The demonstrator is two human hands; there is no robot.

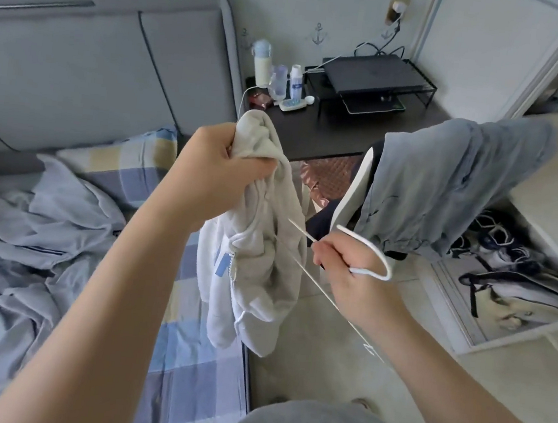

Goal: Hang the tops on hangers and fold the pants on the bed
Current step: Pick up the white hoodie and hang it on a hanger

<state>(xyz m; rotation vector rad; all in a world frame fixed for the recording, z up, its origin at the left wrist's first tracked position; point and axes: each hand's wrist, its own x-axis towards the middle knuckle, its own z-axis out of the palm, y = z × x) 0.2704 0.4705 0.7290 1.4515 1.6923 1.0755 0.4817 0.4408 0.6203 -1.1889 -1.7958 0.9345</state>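
Both raised: left hand (219,174) grips hoodie (263,278) (bunched), right hand (350,274) hanger (370,245).

Count, one view.
- Hands: 2, left hand (213,166) and right hand (350,274).
- White wire hanger (367,244): 1.
- Cream hooded top (265,261): 1.
- Pale blue denim garment (446,180): 1.
- Navy garment with white trim (321,219): 1.
- Bottles: 3, cream flask (262,66), clear bottle (278,85) and white bottle (296,83).
- Checked pillow (131,161): 1.
- Black laptop (371,73): 1.
- Grey clothes heaped on the bed (29,219): number cannot be told.
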